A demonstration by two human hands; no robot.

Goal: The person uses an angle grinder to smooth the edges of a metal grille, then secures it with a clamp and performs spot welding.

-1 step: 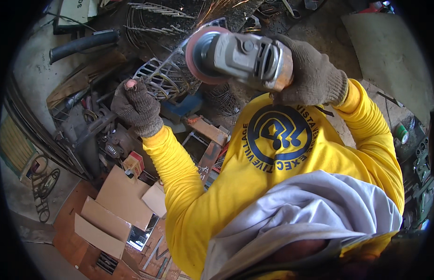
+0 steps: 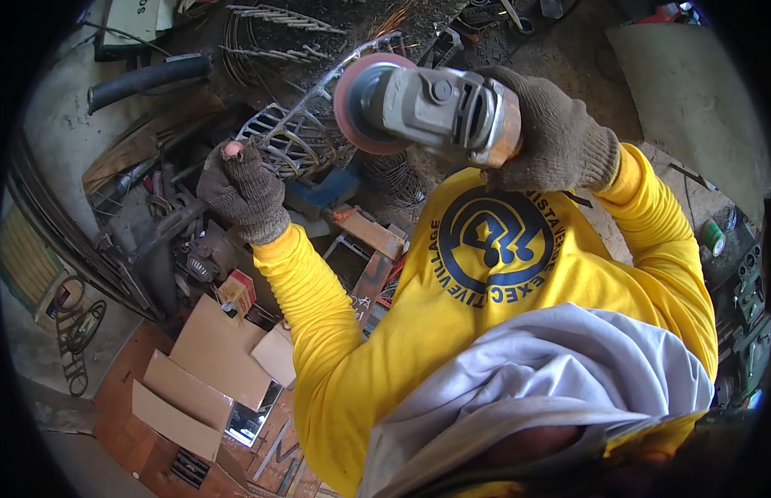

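My right hand point(image 2: 556, 133), in a brown knit glove, is wrapped round the body of an angle grinder point(image 2: 439, 104). The grinder's reddish disc point(image 2: 361, 104) lies over a bright metal bar point(image 2: 315, 95), and the exact contact is hidden beneath it. Orange sparks point(image 2: 392, 21) fly off beyond the disc. My left hand point(image 2: 244, 189) wears a matching glove, its thumb tip bare through a hole. Its fingers are closed at the near end of the metal bar, partly hiding the grip. A metal grille point(image 2: 290, 145) with curved slats sits beside that hand.
Below the left hand are a blue metal object point(image 2: 326, 192) and a coil of wire point(image 2: 395, 178). Open cardboard boxes point(image 2: 219, 349) stand at lower left. A dark pipe point(image 2: 149, 81) lies at upper left, a sheet panel point(image 2: 692, 116) at upper right. Twisted rods point(image 2: 282, 18) lie ahead.
The grinder has shifted slightly right and nearer to me, baring more of the metal bar. The spark stream looks shorter. My left hand has stayed in place.
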